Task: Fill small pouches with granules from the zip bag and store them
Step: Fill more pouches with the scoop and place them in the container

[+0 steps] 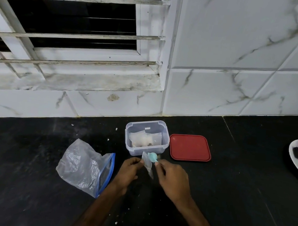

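Black counter [228,194]: dark stone with pale crumbs scattered on it, and everything is happening near the white marbled wall tiles.
Left hand [129,173]: fingers curled in, with the fingertips pinching the left edge of the small pouch [148,165] and holding it up off the counter.
Small pouch: clear plastic, hanging tilted between the two hands, just in front of the clear container [135,151]. I cannot tell how much is inside it.
Right hand [172,179]: fingers closed round the blue scoop [152,157], knuckles up.
Blue scoop: its pale head sits right at the top of the pouch. The blur hides whether it is in the opening.
Clear container: open, close to the wall, with filled pouches [144,140] of whitish granules lying in the bottom.
Red lid [189,147]: flat on the counter, just beside the container on its right.
Zip bag [82,166]: crumpled and see-through, lying left of the left hand with its blue zip edge towards the wrist.
White plate [297,165]: cut off at the right edge and well apart, with something red and dark pieces on it.
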